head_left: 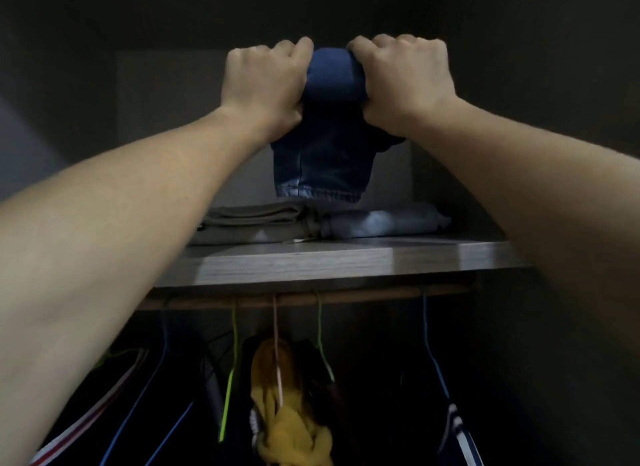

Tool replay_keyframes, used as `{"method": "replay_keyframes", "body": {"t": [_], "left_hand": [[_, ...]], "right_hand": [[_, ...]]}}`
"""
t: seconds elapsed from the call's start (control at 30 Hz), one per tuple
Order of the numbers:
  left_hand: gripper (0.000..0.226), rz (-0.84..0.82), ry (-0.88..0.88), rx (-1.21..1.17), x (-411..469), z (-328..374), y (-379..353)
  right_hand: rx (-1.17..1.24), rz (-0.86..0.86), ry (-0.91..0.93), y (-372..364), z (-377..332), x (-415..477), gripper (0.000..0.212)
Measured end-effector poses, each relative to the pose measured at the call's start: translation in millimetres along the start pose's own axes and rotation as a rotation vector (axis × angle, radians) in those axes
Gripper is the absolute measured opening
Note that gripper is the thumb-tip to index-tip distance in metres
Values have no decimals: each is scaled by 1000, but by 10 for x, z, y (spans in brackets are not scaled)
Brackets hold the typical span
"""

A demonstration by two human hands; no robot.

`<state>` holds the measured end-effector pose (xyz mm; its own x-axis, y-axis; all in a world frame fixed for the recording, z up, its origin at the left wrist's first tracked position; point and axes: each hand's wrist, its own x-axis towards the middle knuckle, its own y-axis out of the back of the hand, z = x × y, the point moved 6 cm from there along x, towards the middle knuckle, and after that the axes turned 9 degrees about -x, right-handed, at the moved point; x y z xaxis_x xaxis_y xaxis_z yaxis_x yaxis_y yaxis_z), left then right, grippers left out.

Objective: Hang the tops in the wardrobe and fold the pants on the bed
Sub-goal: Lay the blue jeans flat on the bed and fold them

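I have both hands, left (263, 81) and right (401, 81), clenched on the folded jeans (325, 146); the shelf (311, 261) lies directly below my grip.

Left arm: bare, stretched up and forward, forearm slanting inward toward centre.
Left hand (265, 81): fisted, knuckles up, fingers (294, 48) curled tight around a gripped bundle.
Right arm: bare, raised likewise, mirroring the left.
Right hand (403, 81): fisted, fingers (367, 46) curled closed, near the left hand.

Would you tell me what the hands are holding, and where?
Both the left hand and right hand grip folded blue jeans at the top fold, one each side.
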<state>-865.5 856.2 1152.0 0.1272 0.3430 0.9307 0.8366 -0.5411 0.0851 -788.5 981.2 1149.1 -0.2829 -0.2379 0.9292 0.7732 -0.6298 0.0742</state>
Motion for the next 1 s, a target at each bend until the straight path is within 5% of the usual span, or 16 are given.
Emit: {"method": "replay_keyframes", "body": {"t": [0.4,0.5,0.57,0.63,0.83,0.93,1.0], "left_hand": [[79,-158,73,-196,426,306,-1613],[87,-523,-2,-237,-10,518,-2107],[62,-852,-148,-296,-300,712,-2332],[36,-949,-227,-329,-333,804,-2350],[38,-1040,-208,-382,-302,813,-2308],[61,-1218,-91,-507,-367,729,-2192],[71,-1194,-25,-574,-343,667,-2036]], "right_hand": [[-286,-177,-68,-1371,236,143,63],[-338,-368,151,-1723,46,-138,64],[-231,-755,246,-1967,-14,-364,63],[-88,-1060,182,-2064,3,-528,60],[18,-1050,136,-2045,94,-573,73],[88,-1152,67,-1941,156,-580,82],[169,-1183,3,-1855,176,-568,72]]}}
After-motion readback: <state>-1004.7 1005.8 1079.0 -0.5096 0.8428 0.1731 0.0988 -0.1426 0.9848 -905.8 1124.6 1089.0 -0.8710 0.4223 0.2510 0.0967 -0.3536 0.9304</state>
